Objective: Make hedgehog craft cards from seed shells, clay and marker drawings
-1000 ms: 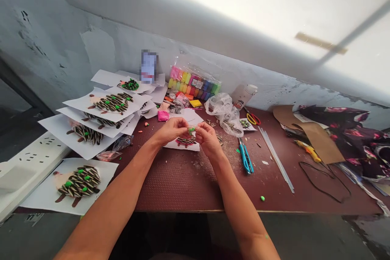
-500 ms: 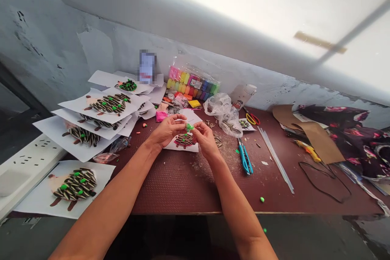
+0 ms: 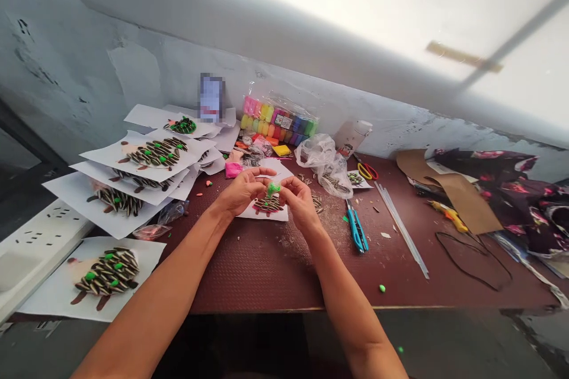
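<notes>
Between my fingertips is a small lump of bright green modelling clay (image 3: pixel 273 189), with what looks like thin clear wrapping around it. My left hand (image 3: pixel 243 192) pinches it from the left, and my right hand (image 3: pixel 299 200) pinches its right side. Just beneath my hands lies a sheet of white paper (image 3: pixel 276 214) bearing a hedgehog picture (image 3: pixel 267 204) covered with striped sunflower seeds. Loose seeds (image 3: pixel 317 204) are scattered by my right hand. A pink clay piece (image 3: pixel 233 170) rests behind my left hand.
Seed hedgehog sheets (image 3: pixel 160 173) are stacked at left, near a power strip (image 3: pixel 53 231). Coloured clay packs (image 3: pixel 280 121) stand by the wall. To the right are a blue cutter (image 3: pixel 357 230), scissors (image 3: pixel 367 170), glue sticks (image 3: pixel 402 231), a yellow glue gun (image 3: pixel 450 216) and its cord.
The green clay has turned a little between my fingers, and both hands keep hold of it. A small green bit on the floor has shifted right. The view has moved slightly.
</notes>
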A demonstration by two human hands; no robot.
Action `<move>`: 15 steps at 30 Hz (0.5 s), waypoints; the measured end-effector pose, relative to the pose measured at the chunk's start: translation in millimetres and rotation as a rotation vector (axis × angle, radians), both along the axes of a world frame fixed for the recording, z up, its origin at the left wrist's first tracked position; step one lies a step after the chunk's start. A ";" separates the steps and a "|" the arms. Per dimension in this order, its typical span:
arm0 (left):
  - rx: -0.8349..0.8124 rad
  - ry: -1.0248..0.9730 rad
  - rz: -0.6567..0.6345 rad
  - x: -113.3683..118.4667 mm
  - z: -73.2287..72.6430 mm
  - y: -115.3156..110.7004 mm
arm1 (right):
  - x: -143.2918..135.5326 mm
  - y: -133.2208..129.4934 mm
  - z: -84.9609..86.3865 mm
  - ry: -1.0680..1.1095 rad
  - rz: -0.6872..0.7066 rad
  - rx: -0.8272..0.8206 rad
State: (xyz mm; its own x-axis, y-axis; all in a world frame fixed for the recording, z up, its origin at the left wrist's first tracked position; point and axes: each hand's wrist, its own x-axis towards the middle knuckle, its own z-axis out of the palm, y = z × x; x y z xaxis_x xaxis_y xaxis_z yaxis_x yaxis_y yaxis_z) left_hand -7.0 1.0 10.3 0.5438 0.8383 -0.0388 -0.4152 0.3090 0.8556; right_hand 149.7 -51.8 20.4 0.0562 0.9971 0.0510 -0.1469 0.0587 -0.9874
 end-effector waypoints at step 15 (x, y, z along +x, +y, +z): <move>-0.021 -0.149 -0.074 0.1 2.0 -6.1 | 8.8 -0.2 4.1 -0.058 0.061 -0.012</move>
